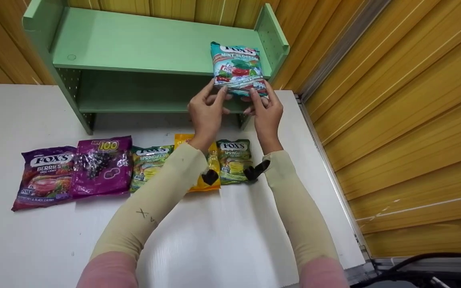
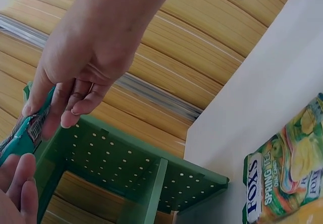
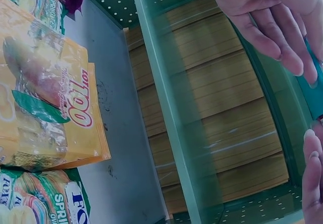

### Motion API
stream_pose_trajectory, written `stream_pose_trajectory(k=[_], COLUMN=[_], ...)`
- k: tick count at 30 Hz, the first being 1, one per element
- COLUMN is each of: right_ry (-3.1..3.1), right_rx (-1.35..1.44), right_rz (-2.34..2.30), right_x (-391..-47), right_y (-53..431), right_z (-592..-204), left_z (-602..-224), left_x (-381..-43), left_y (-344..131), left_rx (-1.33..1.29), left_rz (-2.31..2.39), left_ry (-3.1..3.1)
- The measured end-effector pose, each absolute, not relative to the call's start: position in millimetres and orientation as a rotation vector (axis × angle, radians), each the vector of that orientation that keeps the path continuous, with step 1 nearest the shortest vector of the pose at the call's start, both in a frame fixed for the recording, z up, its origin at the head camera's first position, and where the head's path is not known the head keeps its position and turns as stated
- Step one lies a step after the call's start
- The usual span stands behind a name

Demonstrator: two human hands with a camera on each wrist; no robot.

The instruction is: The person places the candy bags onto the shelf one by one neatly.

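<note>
A teal bag of Fox's Mint Blossom candy is held in front of the green shelf unit's top board, at its right end. My left hand pinches the bag's lower left corner, and my right hand pinches its lower right. In the left wrist view my right hand grips the bag's teal edge, with fingers of my left hand at the lower left. The right wrist view shows my left hand at the top and part of my right hand below.
The green shelf unit stands on the white table. In front lie Fox's Berries, purple Lot 100, two green Fox's Spring Tea bags and yellow Lot 100, partly hidden by my left arm. A wood-panelled wall borders the right side.
</note>
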State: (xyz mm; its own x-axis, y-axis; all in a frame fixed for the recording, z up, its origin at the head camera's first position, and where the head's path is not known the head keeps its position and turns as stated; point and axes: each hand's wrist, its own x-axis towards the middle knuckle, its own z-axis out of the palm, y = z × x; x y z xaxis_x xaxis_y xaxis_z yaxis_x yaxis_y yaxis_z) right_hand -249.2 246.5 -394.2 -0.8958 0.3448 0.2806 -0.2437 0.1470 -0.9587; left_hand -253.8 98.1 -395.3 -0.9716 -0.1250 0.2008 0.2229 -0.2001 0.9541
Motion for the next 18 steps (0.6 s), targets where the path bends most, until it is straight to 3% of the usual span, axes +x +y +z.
stream_pose_trajectory(k=[18], right_ry=[-2.114], right_rx=[-0.092], right_rz=[1.953], right_x=[-263], right_y=[253], right_z=[-386], left_z=[-393], left_x=[-265], left_y=[89], left_rx=[-0.271], left_rz=[-2.265], left_ry=[-1.941])
